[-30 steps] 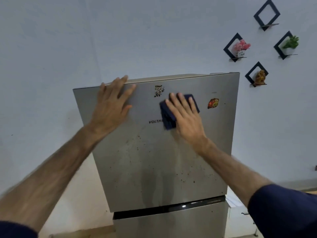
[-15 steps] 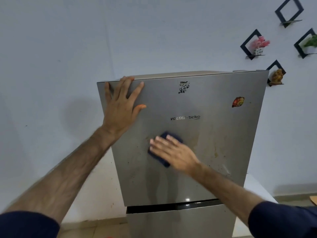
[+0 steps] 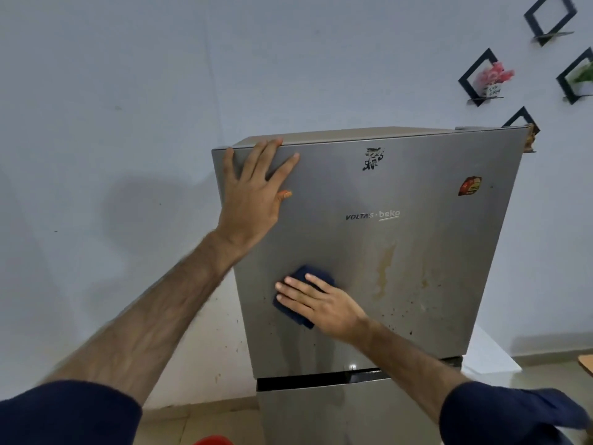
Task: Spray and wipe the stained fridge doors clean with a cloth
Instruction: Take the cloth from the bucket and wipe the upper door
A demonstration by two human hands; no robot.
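Note:
The silver upper fridge door (image 3: 426,239) fills the middle of the view, with yellowish streaks and dark specks across its lower right part. My left hand (image 3: 255,194) lies flat with spread fingers on the door's top left corner, fingertips at the top edge. My right hand (image 3: 321,305) presses a dark blue cloth (image 3: 300,311) flat against the lower left area of the door, fingers straight and pointing left. The lower fridge door (image 3: 321,415) shows beneath a dark gap.
A pale wall surrounds the fridge. Black diamond-shaped wall shelves (image 3: 481,78) with small plants hang at the upper right. A white object (image 3: 487,354) sits right of the fridge, and something red (image 3: 213,440) peeks in at the bottom edge.
My right hand has slid the cloth from near the logo at the top down and left to the lower left of the door. My left hand stays at the top left corner.

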